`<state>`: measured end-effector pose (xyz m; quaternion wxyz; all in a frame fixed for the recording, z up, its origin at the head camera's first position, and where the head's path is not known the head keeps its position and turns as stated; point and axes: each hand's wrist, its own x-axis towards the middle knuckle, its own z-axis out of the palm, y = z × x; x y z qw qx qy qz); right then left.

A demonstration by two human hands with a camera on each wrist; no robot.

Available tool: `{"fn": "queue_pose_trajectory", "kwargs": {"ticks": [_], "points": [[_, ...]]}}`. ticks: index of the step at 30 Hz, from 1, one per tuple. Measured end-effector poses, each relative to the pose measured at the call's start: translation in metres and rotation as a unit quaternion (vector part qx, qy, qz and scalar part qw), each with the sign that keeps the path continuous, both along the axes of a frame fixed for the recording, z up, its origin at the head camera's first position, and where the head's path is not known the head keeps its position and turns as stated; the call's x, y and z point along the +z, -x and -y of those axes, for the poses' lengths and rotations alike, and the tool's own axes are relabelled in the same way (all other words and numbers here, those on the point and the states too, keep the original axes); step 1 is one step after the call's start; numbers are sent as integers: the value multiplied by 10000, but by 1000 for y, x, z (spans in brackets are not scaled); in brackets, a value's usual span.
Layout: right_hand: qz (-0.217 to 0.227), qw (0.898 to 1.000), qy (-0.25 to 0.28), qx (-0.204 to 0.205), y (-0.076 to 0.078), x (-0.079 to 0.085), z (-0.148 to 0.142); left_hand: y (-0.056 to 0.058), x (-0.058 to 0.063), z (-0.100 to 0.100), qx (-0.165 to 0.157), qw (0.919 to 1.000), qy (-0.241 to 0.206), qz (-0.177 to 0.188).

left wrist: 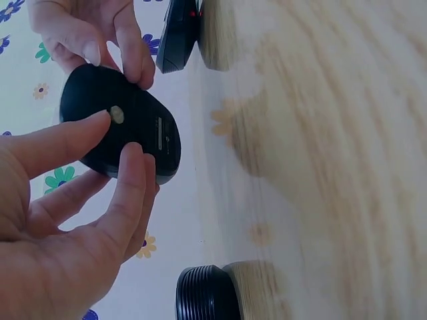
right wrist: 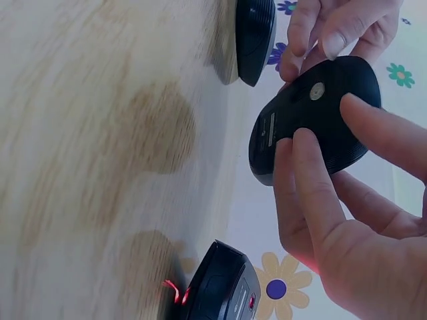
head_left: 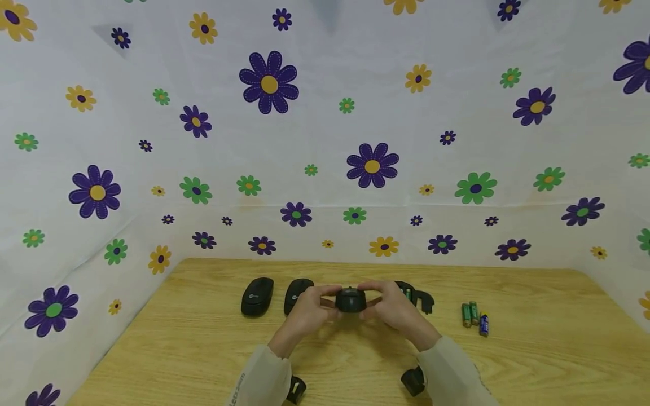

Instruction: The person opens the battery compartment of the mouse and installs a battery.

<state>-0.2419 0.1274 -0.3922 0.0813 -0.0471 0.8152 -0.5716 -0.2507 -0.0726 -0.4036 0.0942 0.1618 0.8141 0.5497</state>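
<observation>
Both hands hold a black computer mouse (head_left: pixel 350 301) up between them, above the table. The left hand (head_left: pixel 308 309) grips its left side and the right hand (head_left: pixel 392 304) its right side, with fingertips and thumbs. Both wrist views show the underside of this mouse (left wrist: pixel 143 130), with a small round sensor spot and a printed label. Another black mouse (head_left: pixel 291 293) stands partly hidden behind the left hand. Behind the right hand lies an opened mouse (head_left: pixel 404 286) with green batteries in it, partly covered; a red light shows on it in the right wrist view.
A further black mouse (head_left: pixel 257 296) stands at the left on the wooden table (head_left: pixel 193 338). A dark curved cover piece (head_left: pixel 424 301) lies right of the opened mouse. Farther right are two green batteries (head_left: pixel 466 314) and a blue battery (head_left: pixel 484 325). A flowered cloth (head_left: pixel 315 129) hangs behind.
</observation>
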Motion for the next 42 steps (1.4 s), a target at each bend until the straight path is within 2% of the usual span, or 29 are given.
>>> {"fn": "queue_pose_trajectory", "kwargs": {"ticks": [9, 21, 30, 35, 42], "points": [[-105, 9999, 34, -45, -3, -1, -1, -1, -2, 0, 140, 9993, 244, -243], [-334, 9987, 161, 359, -7, -1, -8, -5, -3, 2, 47, 9986, 194, -480], [-420, 9944, 527, 816, -9, -1, -14, -6, -4, 3, -138, 9997, 42, -208], [-430, 9956, 388, 733, -11, -1, -17, -12, -4, -1, -165, 9993, -335, -87], [-509, 9954, 313, 751, -17, -1, -23, -19, -5, -7, -258, 9951, -894, 339]]}}
